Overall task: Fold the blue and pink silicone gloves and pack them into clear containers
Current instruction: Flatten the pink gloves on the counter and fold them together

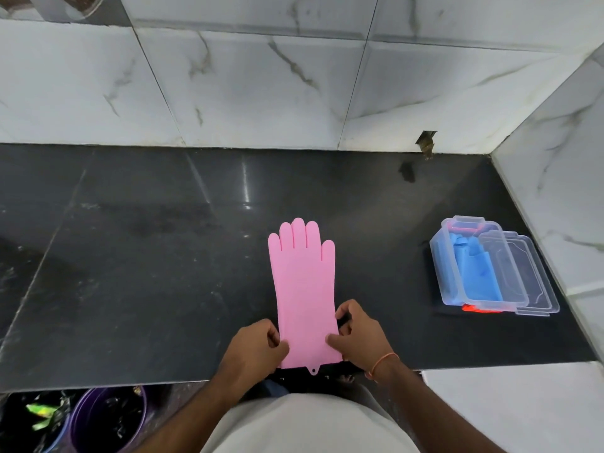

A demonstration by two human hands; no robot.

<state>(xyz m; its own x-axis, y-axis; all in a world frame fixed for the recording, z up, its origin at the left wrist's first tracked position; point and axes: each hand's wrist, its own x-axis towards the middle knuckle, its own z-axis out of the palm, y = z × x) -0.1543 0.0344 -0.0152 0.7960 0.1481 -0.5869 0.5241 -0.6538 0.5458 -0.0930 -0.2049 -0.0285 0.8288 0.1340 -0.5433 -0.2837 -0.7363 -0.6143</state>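
A black counter (137, 263) runs under marble-look wall tiles (248, 93). Near its front edge a pink glove (302, 282) lies flat, fingers pointing at the wall, cuff at the person's side with a small hanging tab over the edge. The left hand (258, 346) and right hand (358, 335) each pinch a side of the cuff. At right, a clear container (439, 273) holds a folded blue glove (474, 273); clear lids (536, 289) lean just beside it. A purple bucket (108, 420) sits below the counter.

head: worn high | faces forward-down (wide-angle) | counter (163, 256) near, corners probably warped
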